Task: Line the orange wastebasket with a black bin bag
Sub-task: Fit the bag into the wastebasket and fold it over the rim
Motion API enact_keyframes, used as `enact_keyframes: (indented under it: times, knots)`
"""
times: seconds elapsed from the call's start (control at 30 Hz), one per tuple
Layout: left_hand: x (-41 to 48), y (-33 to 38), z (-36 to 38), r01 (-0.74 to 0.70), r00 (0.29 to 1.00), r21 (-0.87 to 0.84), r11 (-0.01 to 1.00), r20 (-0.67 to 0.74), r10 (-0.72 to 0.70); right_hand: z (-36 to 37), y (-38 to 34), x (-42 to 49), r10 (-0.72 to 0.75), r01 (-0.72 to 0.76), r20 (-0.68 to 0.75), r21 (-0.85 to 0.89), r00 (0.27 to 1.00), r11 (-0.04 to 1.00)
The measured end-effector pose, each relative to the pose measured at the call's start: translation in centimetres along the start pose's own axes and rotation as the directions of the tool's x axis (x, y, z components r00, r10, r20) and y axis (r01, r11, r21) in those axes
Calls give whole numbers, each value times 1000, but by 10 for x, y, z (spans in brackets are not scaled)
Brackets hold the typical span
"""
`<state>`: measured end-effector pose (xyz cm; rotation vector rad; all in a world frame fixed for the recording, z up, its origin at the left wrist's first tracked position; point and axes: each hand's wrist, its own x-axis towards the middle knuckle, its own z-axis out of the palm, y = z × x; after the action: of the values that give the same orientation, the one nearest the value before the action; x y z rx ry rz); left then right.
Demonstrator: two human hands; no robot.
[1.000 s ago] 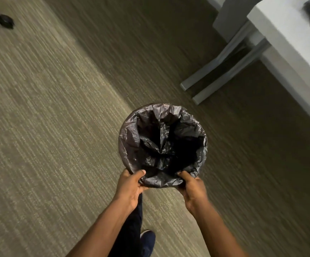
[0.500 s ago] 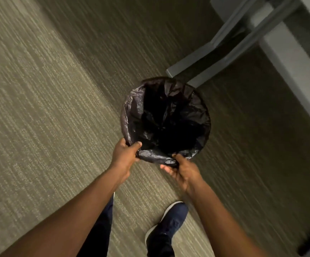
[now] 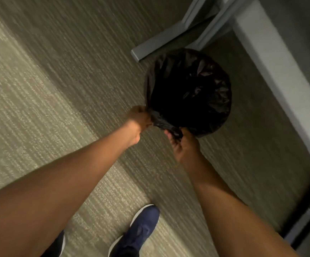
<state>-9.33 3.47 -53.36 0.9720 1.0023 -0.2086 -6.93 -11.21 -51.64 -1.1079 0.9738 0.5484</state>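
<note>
A black bin bag covers the round mouth of the wastebasket and folds over its rim, so none of the orange shows. The basket sits low over the carpet, close to a grey desk foot. My left hand pinches the bag's edge at the rim's near left side. My right hand grips a bunched fold of the bag at the near rim, fingers curled under it. Both arms stretch forward from the bottom of the view.
Grey metal desk feet lie on the carpet just behind the basket. A pale desk edge runs along the right. My dark blue shoe stands at the bottom centre. Open carpet spreads to the left.
The basket has moved forward and to the right, toward the desk feet. Both arms have stretched out with it. The bag's inside now looks darker and smoother.
</note>
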Motion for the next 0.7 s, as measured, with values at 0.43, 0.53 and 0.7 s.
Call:
enact_keyframes:
  times: [0.43,0.53,0.7]
  knots:
    - [41,3,60,8,1000,-188,982,5,-7,-5,-37,44,-37,34,56,55,998,998]
    - [48,1,67,35,998,-270,962,52,-22,-5,-43,48,-64,60,60,63,996,996]
    - [59,-2,85,-6,996,-238,971,81,26,-9,-49,69,-95,93,33,61,995,994]
